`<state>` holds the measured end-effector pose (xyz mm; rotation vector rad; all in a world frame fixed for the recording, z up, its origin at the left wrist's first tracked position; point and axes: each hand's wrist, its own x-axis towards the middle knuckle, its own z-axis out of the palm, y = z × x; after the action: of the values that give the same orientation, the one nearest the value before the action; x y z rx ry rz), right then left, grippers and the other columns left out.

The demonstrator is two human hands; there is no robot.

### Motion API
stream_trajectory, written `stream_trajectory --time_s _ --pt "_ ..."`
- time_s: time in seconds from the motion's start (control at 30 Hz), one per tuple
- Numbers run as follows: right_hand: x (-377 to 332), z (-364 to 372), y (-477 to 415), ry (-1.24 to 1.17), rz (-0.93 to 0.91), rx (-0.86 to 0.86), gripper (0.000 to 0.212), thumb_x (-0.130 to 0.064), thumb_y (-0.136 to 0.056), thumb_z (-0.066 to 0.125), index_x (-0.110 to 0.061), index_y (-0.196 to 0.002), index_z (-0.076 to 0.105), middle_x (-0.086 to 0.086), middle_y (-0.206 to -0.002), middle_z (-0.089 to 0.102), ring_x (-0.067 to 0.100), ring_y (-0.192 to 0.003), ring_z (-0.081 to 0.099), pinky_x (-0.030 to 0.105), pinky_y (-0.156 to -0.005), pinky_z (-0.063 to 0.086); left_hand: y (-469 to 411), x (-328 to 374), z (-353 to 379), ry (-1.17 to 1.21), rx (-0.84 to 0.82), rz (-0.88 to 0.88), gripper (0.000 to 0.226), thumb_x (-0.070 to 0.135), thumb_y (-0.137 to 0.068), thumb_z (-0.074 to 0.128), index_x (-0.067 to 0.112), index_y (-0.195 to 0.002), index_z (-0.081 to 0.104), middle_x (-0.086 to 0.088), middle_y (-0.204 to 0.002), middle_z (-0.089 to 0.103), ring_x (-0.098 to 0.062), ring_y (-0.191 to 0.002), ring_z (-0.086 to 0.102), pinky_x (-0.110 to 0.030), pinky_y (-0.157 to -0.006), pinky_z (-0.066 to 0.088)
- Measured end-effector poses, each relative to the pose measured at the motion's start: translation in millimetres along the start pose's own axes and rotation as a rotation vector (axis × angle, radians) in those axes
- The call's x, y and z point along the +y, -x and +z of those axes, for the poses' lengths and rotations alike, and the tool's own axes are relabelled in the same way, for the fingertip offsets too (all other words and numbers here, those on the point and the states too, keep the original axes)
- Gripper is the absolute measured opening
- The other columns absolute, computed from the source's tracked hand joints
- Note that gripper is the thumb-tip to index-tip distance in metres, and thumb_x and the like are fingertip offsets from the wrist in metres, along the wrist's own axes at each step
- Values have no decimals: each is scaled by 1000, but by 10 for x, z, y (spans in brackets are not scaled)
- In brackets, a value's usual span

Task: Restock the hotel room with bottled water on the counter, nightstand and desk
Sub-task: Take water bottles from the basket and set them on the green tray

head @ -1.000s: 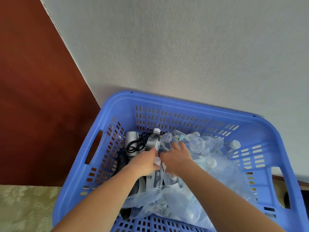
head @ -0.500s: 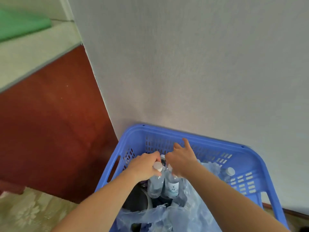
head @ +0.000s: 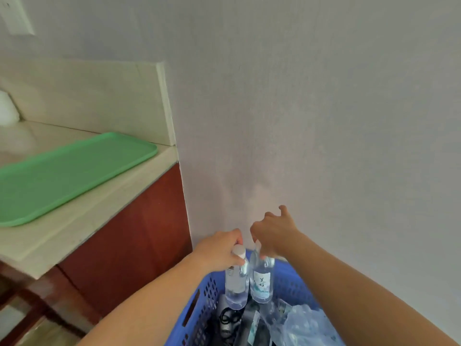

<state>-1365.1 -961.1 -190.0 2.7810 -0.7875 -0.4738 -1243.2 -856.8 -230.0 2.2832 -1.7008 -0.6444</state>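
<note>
Left hand (head: 219, 249) around left bottle (head: 235, 283), right hand (head: 273, 236) around right bottle (head: 261, 283), higher over basket (head: 207, 303)

Cap of right bottle (head: 262, 280) hidden under my right hand (head: 273, 233). Basket (head: 207, 295) cut off at 6 o'clock, tray (head: 62, 176) at 9. White object (head: 7, 108) also at 9 o'clock: cropped, unidentifiable. Dark items (head: 228, 323) in basket blurred.

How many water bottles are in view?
2: left bottle in the left hand, right bottle in the right hand, above the blue basket; its plastic wrap may hide more.
</note>
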Motion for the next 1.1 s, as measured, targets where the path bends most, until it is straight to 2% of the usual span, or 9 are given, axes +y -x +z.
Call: stream_trajectory --time_s 0.33,0.47,0.63,0.8,1.1 --pt "231 -913 215 23 17 67 52 -42 -82 73 -25 -127 54 0 -123 62 22 -122 52 53 -108 22 174 311 -830 -106 173 24 35 41 -84 70 27 -110 52 3 -112 63 -21 -100 59 -31 -70 38" --pt "284 -1227 292 -11 11 102 49 -45 -83 71 -28 -126 55 -2 -125 60 21 -122 52 52 -107 22 259 378 -1105 -147 227 28 38 42 -85 70 25 -114 53 2 -115 62 -22 -102 58 -30 -67 35" --pt "310 -1610 363 -77 13 168 45 -45 -85 68 -26 -123 56 -2 -123 61 24 -115 56 49 -102 28 387 438 -1457 -190 299 24 39 43 -85 71 26 -115 54 4 -117 62 -21 -106 58 -33 -79 44" --pt "300 -1983 440 -106 5 214 44 -44 -86 68 -25 -123 54 0 -122 60 25 -113 56 46 -99 33 574 506 -1845 -231 368 0 41 45 -84 72 27 -116 55 5 -119 61 -20 -108 58 -36 -89 48" --pt "196 -2661 445 -224 -52 363 45 -44 -87 67 -25 -126 56 1 -128 58 25 -116 55 34 -83 39 951 513 -2555 -283 487 -70 41 48 -83 72 28 -115 56 6 -118 62 -19 -108 58 -38 -88 48"
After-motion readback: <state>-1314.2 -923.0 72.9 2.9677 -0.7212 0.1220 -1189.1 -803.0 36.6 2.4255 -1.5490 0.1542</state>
